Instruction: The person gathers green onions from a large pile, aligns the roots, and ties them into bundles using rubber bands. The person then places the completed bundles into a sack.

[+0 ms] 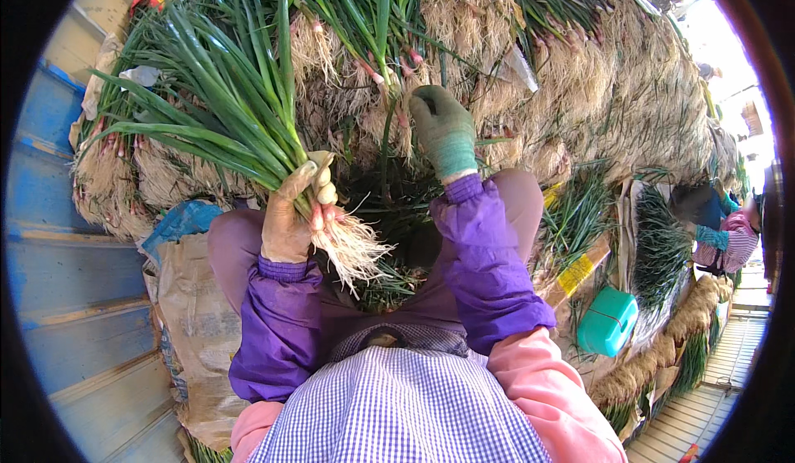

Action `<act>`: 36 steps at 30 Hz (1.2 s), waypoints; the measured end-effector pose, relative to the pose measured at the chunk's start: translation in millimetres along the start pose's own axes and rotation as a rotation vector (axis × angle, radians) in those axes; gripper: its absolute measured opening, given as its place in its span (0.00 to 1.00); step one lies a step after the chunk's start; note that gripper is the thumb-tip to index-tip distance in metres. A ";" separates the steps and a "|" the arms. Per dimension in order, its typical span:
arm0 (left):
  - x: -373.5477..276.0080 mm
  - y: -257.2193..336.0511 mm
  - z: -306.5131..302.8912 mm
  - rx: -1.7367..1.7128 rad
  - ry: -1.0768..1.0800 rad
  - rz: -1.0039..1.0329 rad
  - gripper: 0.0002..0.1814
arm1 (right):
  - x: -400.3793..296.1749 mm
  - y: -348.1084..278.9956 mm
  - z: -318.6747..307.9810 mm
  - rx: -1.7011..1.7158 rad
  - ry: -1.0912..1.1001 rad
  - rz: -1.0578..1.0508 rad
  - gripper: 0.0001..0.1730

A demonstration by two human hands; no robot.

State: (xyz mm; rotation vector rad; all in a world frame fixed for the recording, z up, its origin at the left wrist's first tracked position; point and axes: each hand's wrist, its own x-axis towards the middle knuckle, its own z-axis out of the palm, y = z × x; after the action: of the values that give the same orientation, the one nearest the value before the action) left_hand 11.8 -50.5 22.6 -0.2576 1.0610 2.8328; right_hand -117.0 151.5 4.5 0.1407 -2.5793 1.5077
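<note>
My left hand [298,202], in a tan glove, is closed round the lower stems of a bunch of green onions [248,109]. The pink bulbs and pale roots of that bunch point down and right, and the long green leaves fan up and left. My right hand [440,118], in a green glove, is raised with its fingers curled at the edge of the piled onions. Whether anything is between those fingers is hidden. Just left of it lie loose green onions with reddish bulbs [376,76], their leaves pointing away from me.
A large heap of green onions with dry roots [646,96] curves from ahead to the right. At right are a teal plastic container [607,321] and a co-worker in a pink top [726,239]. A corrugated blue wall [74,264] and woven sacking [195,314] stand at left.
</note>
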 end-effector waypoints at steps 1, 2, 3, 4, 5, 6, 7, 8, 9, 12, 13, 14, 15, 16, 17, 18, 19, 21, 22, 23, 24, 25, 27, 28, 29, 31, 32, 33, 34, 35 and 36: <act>2.9 -0.7 0.6 -0.033 0.035 -0.006 0.17 | -1.4 4.6 1.6 -0.217 0.130 -0.054 0.18; 4.8 -2.2 1.8 -0.033 0.038 -0.014 0.19 | -3.6 9.0 3.8 -0.393 0.147 -0.108 0.21; 7.2 -1.9 2.8 -0.019 -0.051 -0.009 0.22 | -4.0 13.0 6.5 -0.335 -0.014 -0.042 0.21; 8.2 -2.9 4.5 0.019 -0.064 -0.001 0.23 | -5.1 16.6 8.4 -0.281 -0.118 -0.030 0.22; 8.6 -1.7 5.9 0.050 -0.057 0.034 0.24 | -5.4 19.4 10.1 -0.250 -0.257 0.025 0.22; 8.1 -1.2 7.8 0.006 -0.053 0.040 0.23 | -6.0 21.3 10.6 0.012 -0.364 0.142 0.24; 6.6 1.2 9.5 0.003 -0.025 0.058 0.23 | -6.8 21.8 9.5 0.168 -0.346 0.095 0.24; 4.7 3.8 11.2 -0.001 -0.077 0.082 0.22 | -7.7 20.7 7.3 0.285 -0.348 0.122 0.23; 1.0 6.5 13.2 -0.006 -0.126 0.103 0.22 | -9.5 18.2 2.9 0.376 -0.343 0.187 0.23; -5.2 11.4 21.9 -0.073 -0.160 0.067 0.14 | -16.4 0.7 -14.9 0.206 -0.009 0.114 0.14; -5.9 10.9 25.6 -0.061 -0.207 0.065 0.13 | -21.1 -7.9 -20.8 0.062 0.129 0.011 0.13; -4.7 8.7 29.8 0.010 -0.123 0.042 0.13 | -25.0 -17.1 -26.0 -0.118 0.220 -0.092 0.07; -3.3 5.1 33.7 0.071 -0.065 0.039 0.13 | -31.7 -26.8 -28.1 -0.247 0.267 -0.158 0.07; 0.2 -0.6 37.9 0.125 0.002 0.043 0.14 | -40.2 -36.0 -29.5 -0.353 0.314 -0.296 0.07; 2.1 -5.2 40.1 0.235 0.028 0.052 0.15 | -49.7 -44.9 -29.1 -0.453 0.373 -0.479 0.07; 7.4 -9.3 41.0 0.194 0.066 -0.023 0.15 | -63.3 -52.5 -25.7 -0.504 0.289 -0.478 0.08; 12.0 -12.5 40.2 0.146 0.060 -0.072 0.15 | -74.1 -58.7 -22.0 -0.536 0.256 -0.586 0.08; 18.1 -18.9 35.6 0.130 0.086 0.031 0.16 | -101.0 -66.9 -20.8 -0.618 0.057 -0.625 0.14; 18.5 -18.7 30.3 0.082 0.006 -0.016 0.17 | -108.9 -68.3 -28.2 -0.624 -0.126 -0.603 0.21; 19.0 -17.6 24.9 0.061 -0.023 -0.063 0.18 | -112.6 -68.3 -33.9 -0.516 -0.248 -0.545 0.20; 19.3 -19.2 20.9 0.023 -0.071 -0.023 0.18 | -112.8 -67.4 -42.2 -0.407 -0.389 -0.490 0.20; 18.6 -19.5 16.6 0.014 -0.065 0.016 0.19 | -110.2 -65.6 -47.6 -0.311 -0.573 -0.431 0.21; 17.8 -19.9 9.7 -0.023 -0.075 0.034 0.18 | -92.3 -60.0 -58.1 0.230 -0.880 0.165 0.23; 17.5 -19.9 6.8 -0.053 -0.091 0.008 0.17 | -79.0 -58.3 -55.6 0.277 -0.930 0.205 0.24; 17.4 -20.4 4.6 -0.087 -0.123 -0.014 0.17 | -66.4 -55.6 -46.2 0.329 -0.933 0.333 0.25; 19.1 -19.4 0.9 -0.115 -0.273 -0.098 0.17 | -54.9 -55.5 -14.9 0.687 -0.903 0.391 0.26; 18.5 -19.6 -0.8 -0.141 -0.222 -0.133 0.18 | -46.2 -55.6 -8.0 0.758 -0.909 0.405 0.24; 18.2 -19.2 -2.6 -0.126 -0.096 -0.175 0.18 | -41.5 -56.0 2.7 0.855 -0.944 0.395 0.22; 18.5 -18.8 -4.1 -0.102 -0.156 -0.125 0.18 | -37.5 -58.3 11.4 0.946 -0.851 0.330 0.18; 17.5 -18.9 -5.6 -0.066 -0.179 -0.090 0.19 | -37.5 -60.6 17.4 0.969 -0.734 0.428 0.13; 18.2 -19.2 -6.8 -0.082 -0.209 -0.068 0.20 | -36.9 -63.9 21.6 0.923 -0.676 0.484 0.11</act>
State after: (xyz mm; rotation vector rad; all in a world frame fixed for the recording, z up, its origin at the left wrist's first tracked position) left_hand -2.2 -39.8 1.7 -0.0034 0.8781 2.7715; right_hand -72.5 101.5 42.3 0.1441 -2.1174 3.2085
